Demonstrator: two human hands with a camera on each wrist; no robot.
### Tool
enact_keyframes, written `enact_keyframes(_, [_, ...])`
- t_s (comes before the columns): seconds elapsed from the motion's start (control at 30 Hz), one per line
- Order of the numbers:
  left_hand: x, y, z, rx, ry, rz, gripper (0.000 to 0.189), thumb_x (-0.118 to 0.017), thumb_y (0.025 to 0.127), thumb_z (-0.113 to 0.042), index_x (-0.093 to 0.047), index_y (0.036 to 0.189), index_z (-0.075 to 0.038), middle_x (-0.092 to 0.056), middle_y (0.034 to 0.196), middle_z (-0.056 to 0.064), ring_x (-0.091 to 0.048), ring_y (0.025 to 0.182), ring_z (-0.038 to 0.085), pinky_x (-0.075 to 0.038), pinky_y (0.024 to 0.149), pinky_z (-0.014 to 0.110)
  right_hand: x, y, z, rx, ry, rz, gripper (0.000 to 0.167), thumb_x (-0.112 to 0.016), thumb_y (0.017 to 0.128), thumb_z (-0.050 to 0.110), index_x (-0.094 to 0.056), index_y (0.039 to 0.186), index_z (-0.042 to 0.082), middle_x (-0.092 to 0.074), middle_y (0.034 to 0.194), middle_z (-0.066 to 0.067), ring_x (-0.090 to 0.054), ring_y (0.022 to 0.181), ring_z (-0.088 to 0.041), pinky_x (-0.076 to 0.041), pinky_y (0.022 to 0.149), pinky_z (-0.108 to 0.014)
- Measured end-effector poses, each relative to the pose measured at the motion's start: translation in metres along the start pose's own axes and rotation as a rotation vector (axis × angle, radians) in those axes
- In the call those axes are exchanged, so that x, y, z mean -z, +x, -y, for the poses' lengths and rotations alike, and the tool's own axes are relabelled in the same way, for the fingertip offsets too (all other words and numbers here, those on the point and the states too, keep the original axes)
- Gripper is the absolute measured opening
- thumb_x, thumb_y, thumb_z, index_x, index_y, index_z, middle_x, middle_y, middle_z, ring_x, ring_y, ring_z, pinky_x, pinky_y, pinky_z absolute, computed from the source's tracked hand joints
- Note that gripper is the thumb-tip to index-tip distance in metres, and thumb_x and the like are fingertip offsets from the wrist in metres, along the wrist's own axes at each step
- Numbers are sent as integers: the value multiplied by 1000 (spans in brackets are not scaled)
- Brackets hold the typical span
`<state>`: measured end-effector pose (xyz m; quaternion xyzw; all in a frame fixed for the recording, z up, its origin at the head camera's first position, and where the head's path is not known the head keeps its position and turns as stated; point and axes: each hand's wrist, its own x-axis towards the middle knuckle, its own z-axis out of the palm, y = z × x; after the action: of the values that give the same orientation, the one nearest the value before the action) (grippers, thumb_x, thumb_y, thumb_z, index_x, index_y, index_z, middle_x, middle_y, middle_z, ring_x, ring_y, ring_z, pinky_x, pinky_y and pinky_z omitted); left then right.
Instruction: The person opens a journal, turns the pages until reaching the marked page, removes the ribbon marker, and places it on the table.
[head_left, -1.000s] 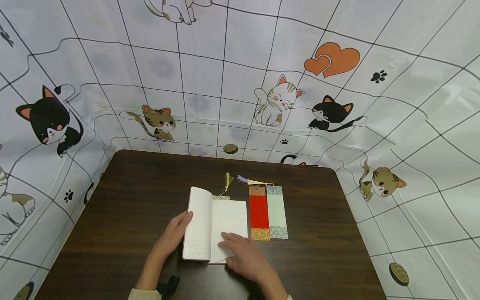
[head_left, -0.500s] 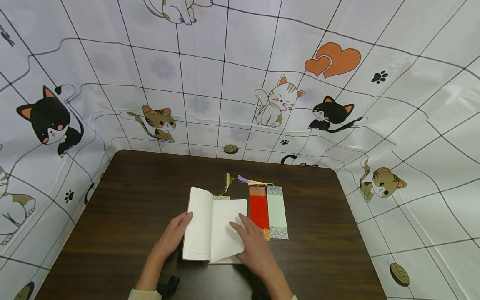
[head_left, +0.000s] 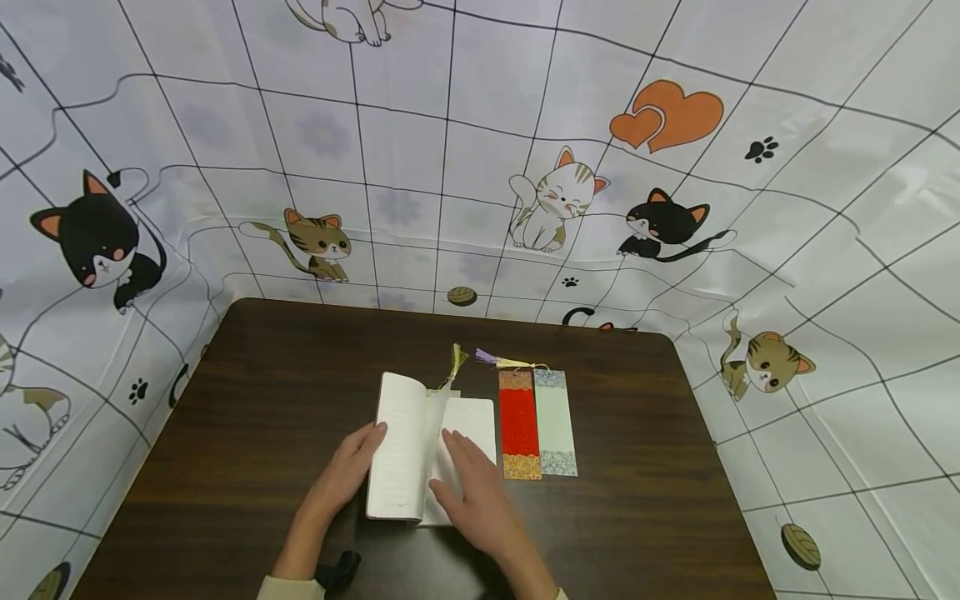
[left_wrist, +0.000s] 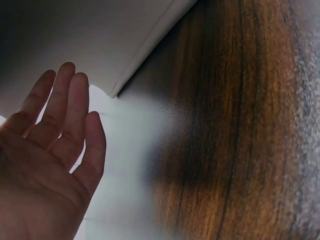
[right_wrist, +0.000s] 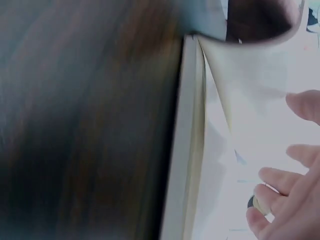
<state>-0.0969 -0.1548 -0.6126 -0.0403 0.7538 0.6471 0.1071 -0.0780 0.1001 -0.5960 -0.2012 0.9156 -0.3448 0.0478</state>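
An open notebook (head_left: pixel 400 450) with lined pages lies on the dark wooden table, its left half raised. My left hand (head_left: pixel 348 467) holds that half by its outer edge, thumb over the page side; the left wrist view shows its fingers extended beside the cover (left_wrist: pixel 90 40). One thin leaf (head_left: pixel 437 446) stands up near the middle of the notebook. My right hand (head_left: pixel 480 500) has its fingers extended over the right-hand page (head_left: pixel 476 414), beside this leaf. A bookmark with a yellow-green tassel (head_left: pixel 457 360) shows past the notebook's top edge, the remainder hidden.
To the right of the notebook lie a red bookmark (head_left: pixel 519 423) with gold ends and a pale green bookmark (head_left: pixel 555 423), with a purple and cream tassel (head_left: pixel 495 359) above them. Cat-patterned white sheeting (head_left: pixel 405 167) surrounds the table (head_left: pixel 637 467).
My right hand first moved to the page's right side, lifting a leaf, then swept left. That leaf now stands near the fold. My left hand has stayed in place.
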Motion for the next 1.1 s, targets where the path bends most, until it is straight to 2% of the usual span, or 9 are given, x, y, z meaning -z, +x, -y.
enact_keyframes(0.17, [-1, -2, 0, 14, -10, 10, 61, -43, 116, -49, -52, 156, -4, -73, 129, 16, -69, 108, 21, -54, 97, 34, -10, -5, 7, 5, 2, 99, 62, -57, 110, 47, -42, 167, 28, -46, 169, -8, -43, 156, -34, -34, 121, -68])
enact_keyframes(0.37, [0, -3, 2, 11, -17, 11, 60, -42, 117, -48, -54, 155, -4, -74, 125, 16, -71, 105, 19, -55, 95, 31, -15, -7, 10, -23, 71, 151, 60, -52, 109, 58, -40, 166, 40, -42, 172, -4, -41, 157, -31, -32, 121, -71])
enact_keyframes(0.53, [2, -2, 6, -22, -34, 19, 60, -38, 118, -47, -54, 154, -1, -70, 137, 18, -64, 129, 23, -50, 108, 32, -13, -6, 11, 58, 33, 190, 64, -54, 107, 62, -32, 166, 50, -39, 174, 1, -41, 156, -29, -35, 119, -69])
enact_keyframes(0.6, [3, -2, 6, -33, -32, 29, 60, -37, 118, -46, -54, 154, -1, -69, 139, 17, -62, 132, 21, -48, 110, 31, -11, -5, 13, 84, 11, 200, 66, -55, 107, 60, -30, 167, 50, -39, 173, 2, -42, 156, -28, -36, 119, -68])
enact_keyframes(0.7, [5, -1, 4, -33, -31, 22, 57, -41, 117, -45, -57, 151, -1, -74, 126, 17, -71, 112, 16, -55, 97, 29, -9, -3, 13, 93, 19, 212, 66, -54, 108, 59, -30, 168, 44, -41, 172, 2, -44, 154, -28, -38, 120, -65])
enact_keyframes(0.8, [6, -1, 1, -27, -17, 17, 56, -45, 117, -45, -56, 151, -2, -76, 121, 16, -72, 101, 15, -57, 91, 29, -8, -2, 12, 61, 57, 236, 67, -51, 109, 60, -30, 169, 40, -43, 171, 5, -48, 153, -26, -41, 122, -59])
enact_keyframes(0.9, [7, -1, -1, -20, -8, 7, 56, -47, 116, -44, -54, 153, -3, -74, 124, 16, -70, 104, 17, -56, 92, 30, -8, -1, 8, 35, 69, 236, 64, -46, 111, 58, -32, 170, 35, -48, 168, 5, -52, 150, -24, -43, 122, -54])
enact_keyframes(0.97, [6, -1, -2, -16, -4, -2, 56, -47, 116, -44, -54, 154, -2, -73, 126, 16, -69, 107, 19, -55, 94, 30, -9, -1, 4, 35, 37, 218, 62, -44, 113, 54, -34, 170, 32, -51, 166, 4, -54, 148, -25, -44, 121, -52])
enact_keyframes(1.1, [6, -2, -2, -13, 16, -13, 58, -46, 116, -45, -53, 155, -3, -72, 132, 16, -67, 116, 20, -53, 100, 31, -10, -2, -2, 59, -58, 184, 62, -51, 112, 43, -36, 169, 24, -54, 164, -1, -57, 146, -27, -45, 120, -50])
